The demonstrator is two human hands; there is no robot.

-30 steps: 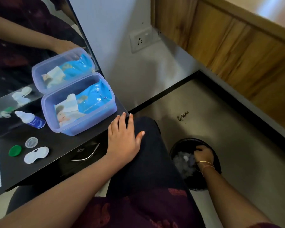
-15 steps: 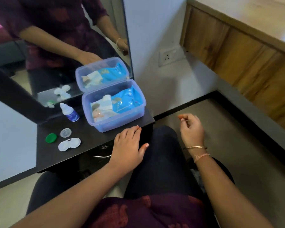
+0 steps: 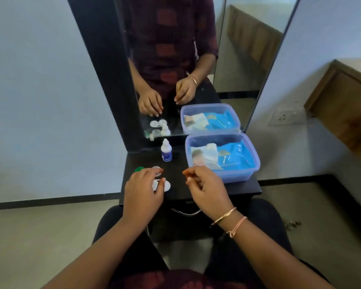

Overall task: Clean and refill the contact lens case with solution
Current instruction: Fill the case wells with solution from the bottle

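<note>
Plainly, the lens case (image 3: 166, 186) was a small, light, stiff piece of white plastic. It lay open on the black shelf (image 3: 243, 187), with its green cap (image 3: 139, 169) and its clear cap (image 3: 158, 169) just behind it. It would likely skate on the smooth top if nudged, and any wetness would make it slippery. So the sound hold was a pinch across the narrow bridge between the two wells, or by the outer rims, with fingertips kept out of the cups.

The left hand (image 3: 143, 191) was over the case, fingers loosely bent and a little spread, two tips above the near well. Whether they touched it could not be told. The right hand (image 3: 206, 189) hung just beside it, fingers softly curled, thumb and forefinger tips close, with nothing visible between them. The solution bottle (image 3: 166, 151) stood upright further back by the mirror (image 3: 175, 59), left of the plastic box (image 3: 252, 174).

Half a second earlier the left hand had lain flat at the shelf's front edge, short of the case, and the right had been off the shelf's right side. A full second earlier the right hand had been down in a dark bin on the floor.
</note>
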